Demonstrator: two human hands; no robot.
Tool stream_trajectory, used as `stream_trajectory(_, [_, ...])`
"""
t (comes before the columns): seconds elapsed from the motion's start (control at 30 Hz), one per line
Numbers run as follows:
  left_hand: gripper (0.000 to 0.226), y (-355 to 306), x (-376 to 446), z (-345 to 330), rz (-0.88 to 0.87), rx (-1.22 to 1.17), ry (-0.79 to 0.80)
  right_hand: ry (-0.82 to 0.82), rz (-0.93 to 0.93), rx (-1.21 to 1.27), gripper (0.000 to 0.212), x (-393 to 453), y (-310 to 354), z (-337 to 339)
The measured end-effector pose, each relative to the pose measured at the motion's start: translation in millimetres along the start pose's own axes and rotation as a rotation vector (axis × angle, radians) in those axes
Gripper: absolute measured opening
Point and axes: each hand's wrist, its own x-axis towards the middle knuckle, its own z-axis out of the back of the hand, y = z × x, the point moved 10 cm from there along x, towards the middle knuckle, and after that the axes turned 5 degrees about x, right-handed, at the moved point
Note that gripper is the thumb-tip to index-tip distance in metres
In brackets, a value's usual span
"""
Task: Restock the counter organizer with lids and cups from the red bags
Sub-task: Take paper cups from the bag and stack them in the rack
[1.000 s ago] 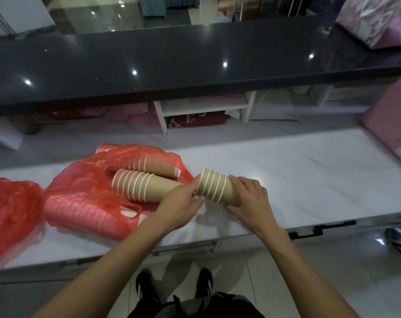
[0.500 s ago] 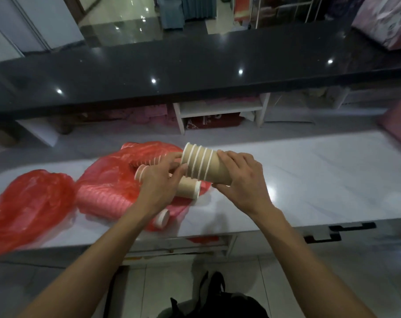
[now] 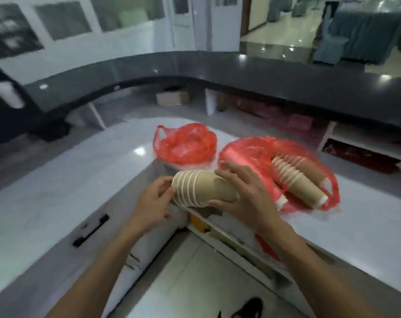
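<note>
Cafe/shop service area: raised dark bar top (image 3: 263,72) over white marble counter (image 3: 45,203), paper cup stacks (image 3: 295,177) in red bags (storage shelves beneath).

My left hand (image 3: 154,201) and my right hand (image 3: 243,191) are both bare: no gloves, no rings, no watch or band at either wrist that I can make out through the blur. My forearms are uncovered all the way down to the bottom edge of the view, so no sleeve shows on either arm. Down near the bottom, on the pale tiled floor, I can see the dark toe of my shoe (image 3: 250,309), black or close to it, its details too smeared to tell.
</note>
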Motion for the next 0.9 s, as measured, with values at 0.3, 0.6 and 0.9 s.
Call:
stream_trajectory(0.3, [0.023, 135, -198, 228, 0.293, -0.054, -0.509, 0.103, 0.071, 0.523, 0.052, 22, 233, -178])
stream_trajectory(0.6, [0.016, 219, -362, 361, 0.466, -0.04, -0.774, 0.532, 0.674, 0.565, 0.047, -17, 429, -297])
stream_trajectory(0.9, [0.02, 275, -413, 474, 0.565, -0.022, -0.944, 0.58, 0.815, 0.709, 0.044, 26, 522, -401])
